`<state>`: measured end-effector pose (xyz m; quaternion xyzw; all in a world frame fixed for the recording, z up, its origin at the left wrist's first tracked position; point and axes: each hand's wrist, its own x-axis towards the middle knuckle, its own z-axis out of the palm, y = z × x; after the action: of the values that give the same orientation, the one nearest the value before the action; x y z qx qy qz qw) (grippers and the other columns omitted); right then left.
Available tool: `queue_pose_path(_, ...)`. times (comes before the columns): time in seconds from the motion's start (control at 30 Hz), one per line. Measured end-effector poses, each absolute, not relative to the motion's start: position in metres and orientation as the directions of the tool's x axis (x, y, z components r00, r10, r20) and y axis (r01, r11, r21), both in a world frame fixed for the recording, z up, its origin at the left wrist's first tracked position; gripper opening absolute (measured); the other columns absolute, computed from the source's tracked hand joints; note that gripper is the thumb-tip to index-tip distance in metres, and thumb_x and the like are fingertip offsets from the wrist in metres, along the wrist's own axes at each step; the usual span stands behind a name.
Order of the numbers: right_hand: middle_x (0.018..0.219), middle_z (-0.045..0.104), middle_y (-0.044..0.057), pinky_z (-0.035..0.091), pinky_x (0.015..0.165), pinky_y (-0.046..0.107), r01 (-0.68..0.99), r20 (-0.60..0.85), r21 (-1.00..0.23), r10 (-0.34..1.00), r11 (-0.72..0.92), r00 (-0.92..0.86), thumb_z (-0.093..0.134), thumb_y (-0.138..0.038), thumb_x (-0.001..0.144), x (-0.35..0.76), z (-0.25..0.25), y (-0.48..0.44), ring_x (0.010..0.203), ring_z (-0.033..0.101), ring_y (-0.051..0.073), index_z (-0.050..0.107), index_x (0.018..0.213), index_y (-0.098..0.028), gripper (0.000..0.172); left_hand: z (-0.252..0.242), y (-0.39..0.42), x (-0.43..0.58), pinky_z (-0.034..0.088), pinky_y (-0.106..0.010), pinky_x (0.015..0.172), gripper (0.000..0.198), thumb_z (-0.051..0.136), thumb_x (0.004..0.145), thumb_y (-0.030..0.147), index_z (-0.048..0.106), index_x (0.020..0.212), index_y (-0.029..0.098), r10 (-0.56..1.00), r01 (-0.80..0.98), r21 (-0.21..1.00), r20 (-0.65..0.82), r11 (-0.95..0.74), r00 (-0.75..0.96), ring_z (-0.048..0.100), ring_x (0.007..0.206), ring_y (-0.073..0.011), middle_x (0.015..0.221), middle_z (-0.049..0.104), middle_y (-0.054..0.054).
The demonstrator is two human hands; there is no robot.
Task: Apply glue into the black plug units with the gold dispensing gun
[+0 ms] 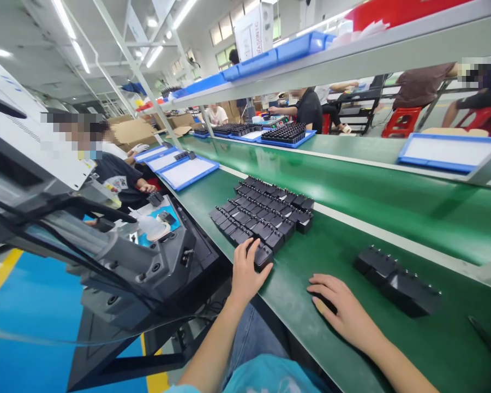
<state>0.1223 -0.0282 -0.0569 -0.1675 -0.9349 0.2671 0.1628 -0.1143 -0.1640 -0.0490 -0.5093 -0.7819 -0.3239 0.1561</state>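
My left hand (245,273) is at the near end of a block of black plastic cases (265,210) standing in close rows on the green worktop. Its fingers and thumb are around the nearest black plastic case (264,254), which still sits against the others. Small metal pins stick up along the cases' edges. Resting low over the worktop, my right hand (339,305) has loosely bent fingers apart, with nothing visible in them. To its right lies a short row of similar black cases (396,278), not touched by either hand.
A grey machine (147,267) with cables stands left of the worktop (282,295). Blue trays (188,173) lie beyond the cases, near a seated co-worker (118,177). A shelf (393,57) crosses above. A dark thin tool (489,341) lies at the right edge.
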Motion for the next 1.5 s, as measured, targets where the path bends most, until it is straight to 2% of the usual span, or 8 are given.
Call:
queue_pose_path(0.13,0.122,0.065,0.008,0.049,0.103,0.049,0.239,0.189,-0.569,0.408,0.787,-0.893,0.046,-0.039,0.094,0.123,-0.058,-0.028,0.120,0.059,0.025,0.067,0.107,-0.027,0.028,-0.050,-0.165,-0.117,0.036,-0.054,0.107,0.068,0.068,0.081,0.030,0.037,0.142,0.024,0.696,0.908,0.291,0.584,0.302,-0.418,0.037,0.129,-0.0328,0.144,0.036,-0.015)
queue_pose_path(0.3,0.124,0.065,0.008,0.048,0.105,0.050,0.255,0.156,-0.586,0.416,0.769,-0.896,0.044,-0.041,0.094,0.123,-0.060,-0.027,0.123,0.057,0.025,0.068,0.107,-0.028,0.030,-0.053,-0.162,-0.129,0.034,-0.057,0.108,0.067,0.069,0.080,0.031,0.040,0.140,0.022,0.656,0.893,0.269,0.608,0.361,-0.448,0.032,0.131,-0.0352,0.144,0.033,-0.016)
queue_pose_path(0.57,0.126,0.063,0.008,0.043,0.109,0.051,0.255,0.115,-0.620,0.408,0.742,-0.906,0.041,-0.044,0.095,0.122,-0.063,-0.026,0.127,0.053,0.026,0.066,0.110,-0.029,0.033,-0.051,-0.155,-0.125,0.033,-0.059,0.108,0.064,0.064,0.084,0.032,0.037,0.142,0.024,0.646,0.914,0.280,0.646,0.293,-0.406,0.028,0.138,-0.0354,0.147,0.035,-0.015)
queue_pose_path(0.77,0.127,0.061,0.009,0.041,0.109,0.049,0.251,0.110,-0.647,0.414,0.720,-0.904,0.040,-0.043,0.095,0.121,-0.060,-0.028,0.128,0.051,0.025,0.065,0.110,-0.027,0.034,-0.034,-0.131,-0.093,0.035,-0.053,0.110,0.055,0.057,0.087,0.021,0.039,0.139,0.022,0.679,0.971,0.239,0.707,0.032,-0.196,0.030,0.139,-0.0306,0.142,0.043,-0.014)
queue_pose_path(0.9,0.125,0.060,0.010,0.041,0.108,0.048,0.247,0.116,-0.656,0.419,0.713,-0.901,0.039,-0.040,0.096,0.119,-0.055,-0.029,0.126,0.051,0.025,0.065,0.111,-0.026,0.033,-0.014,-0.093,-0.071,0.037,-0.048,0.111,0.051,0.054,0.088,0.023,0.042,0.138,0.022,0.783,0.961,0.187,0.620,-0.203,0.044,0.034,0.137,-0.0277,0.141,0.046,-0.011)
queue_pose_path(1.0,0.122,0.061,0.010,0.041,0.108,0.046,0.238,0.126,-0.667,0.422,0.706,-0.898,0.041,-0.035,0.095,0.118,-0.050,-0.031,0.124,0.052,0.024,0.065,0.109,-0.025,0.030,-0.004,-0.052,-0.065,0.036,-0.047,0.113,0.050,0.052,0.089,0.024,0.044,0.138,0.023,0.823,0.946,0.171,0.550,-0.275,0.140,0.036,0.136,-0.0268,0.141,0.048,-0.010)
queue_pose_path(1.2,0.116,0.064,0.008,0.042,0.105,0.042,0.204,0.182,-0.691,0.441,0.693,-0.879,0.048,-0.024,0.090,0.117,-0.043,-0.035,0.117,0.055,0.022,0.066,0.105,-0.023,0.023,-0.025,0.001,-0.067,0.041,-0.050,0.109,0.050,0.057,0.086,0.024,0.048,0.135,0.020,0.878,0.928,0.263,0.464,-0.263,0.117,0.044,0.130,-0.0274,0.135,0.053,-0.012)
queue_pose_path(1.5,0.109,0.068,0.008,0.044,0.101,0.039,0.198,0.201,-0.734,0.485,0.650,-0.851,0.051,-0.021,0.086,0.112,-0.044,-0.034,0.111,0.059,0.021,0.067,0.099,-0.022,0.020,-0.037,-0.006,-0.076,0.042,-0.049,0.109,0.040,0.052,0.090,0.020,0.050,0.130,0.023,0.836,0.859,0.380,0.540,-0.343,0.095,0.048,0.127,-0.0236,0.129,0.058,-0.009)
